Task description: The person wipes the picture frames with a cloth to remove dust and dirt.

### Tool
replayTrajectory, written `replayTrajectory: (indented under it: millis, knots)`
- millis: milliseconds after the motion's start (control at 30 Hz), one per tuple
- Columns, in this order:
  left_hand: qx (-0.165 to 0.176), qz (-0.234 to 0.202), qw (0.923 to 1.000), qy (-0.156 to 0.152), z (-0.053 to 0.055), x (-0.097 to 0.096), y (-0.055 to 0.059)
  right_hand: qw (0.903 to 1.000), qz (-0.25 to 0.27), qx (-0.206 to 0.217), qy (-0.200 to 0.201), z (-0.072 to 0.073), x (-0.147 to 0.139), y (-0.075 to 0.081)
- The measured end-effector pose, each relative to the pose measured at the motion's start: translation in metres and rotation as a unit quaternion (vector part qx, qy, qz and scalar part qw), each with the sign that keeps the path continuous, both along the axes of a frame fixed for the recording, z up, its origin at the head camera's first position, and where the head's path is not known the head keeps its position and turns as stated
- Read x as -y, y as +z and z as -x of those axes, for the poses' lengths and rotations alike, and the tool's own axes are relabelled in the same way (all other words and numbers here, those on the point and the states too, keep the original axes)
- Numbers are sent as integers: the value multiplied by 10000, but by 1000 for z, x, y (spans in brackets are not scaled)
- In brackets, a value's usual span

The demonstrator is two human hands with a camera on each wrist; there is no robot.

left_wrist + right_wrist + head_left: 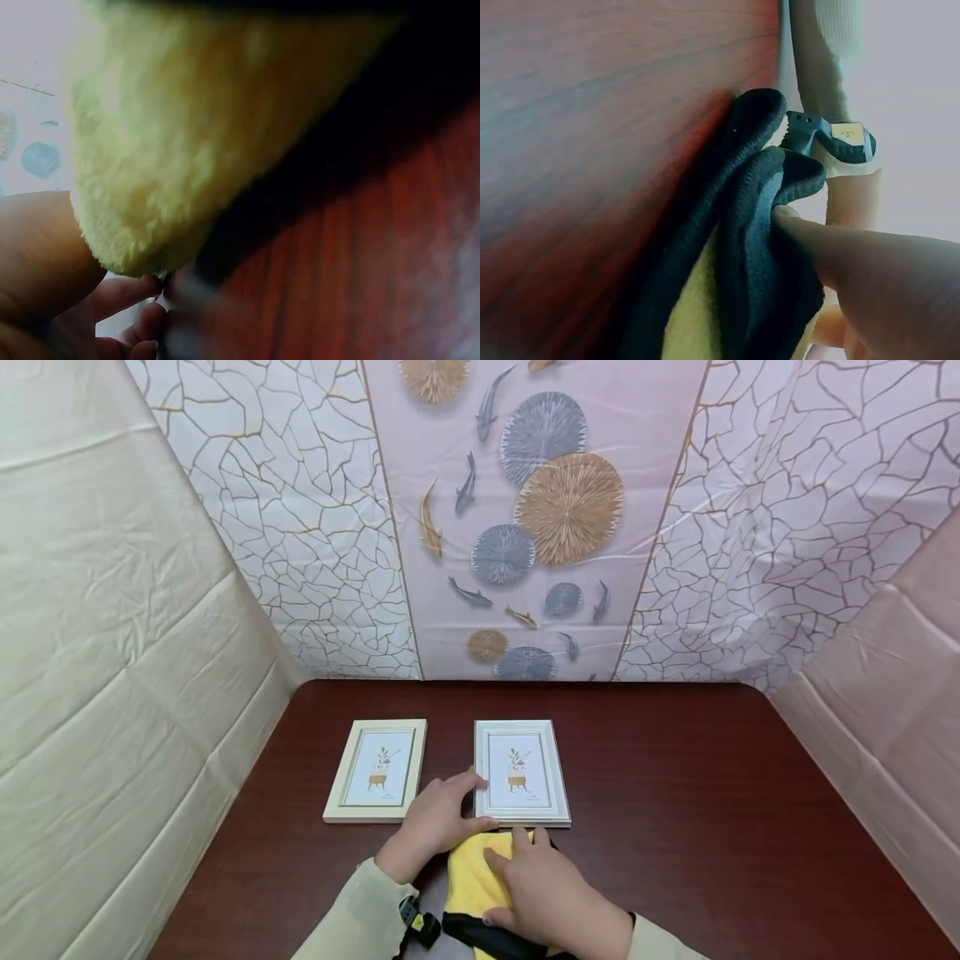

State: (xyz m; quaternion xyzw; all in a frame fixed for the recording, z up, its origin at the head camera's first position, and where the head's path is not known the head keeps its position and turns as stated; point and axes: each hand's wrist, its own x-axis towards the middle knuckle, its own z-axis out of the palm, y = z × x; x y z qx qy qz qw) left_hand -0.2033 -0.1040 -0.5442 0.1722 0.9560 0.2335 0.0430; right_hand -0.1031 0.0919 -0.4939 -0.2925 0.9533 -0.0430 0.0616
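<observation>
A white picture frame with a potted-plant print lies flat on the table. My left hand holds its near left corner, fingers along the left side and thumb by the near edge. Just in front of the frame is a fuzzy yellow cloth with black edging, folded over. My right hand grips this cloth; in the right wrist view the thumb presses on its black folded border. The cloth covers much of the left wrist view, and the fingers show curled below it.
A cream picture frame with a similar print lies to the left. The dark red-brown table has rounded far corners, and cloth-covered walls stand around it. A black wrist device sits on the left sleeve.
</observation>
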Motion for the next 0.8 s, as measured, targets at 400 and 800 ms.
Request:
replayTrajectory:
  millis: [400,800]
  knots:
    - [-41,-80,9999,-69,-1,-2,3,9942,1059,-186,-96,49,-55,16]
    - [-20,-82,10000,-10,-1,1,1,9935,735,-145,-857,113,-117,2]
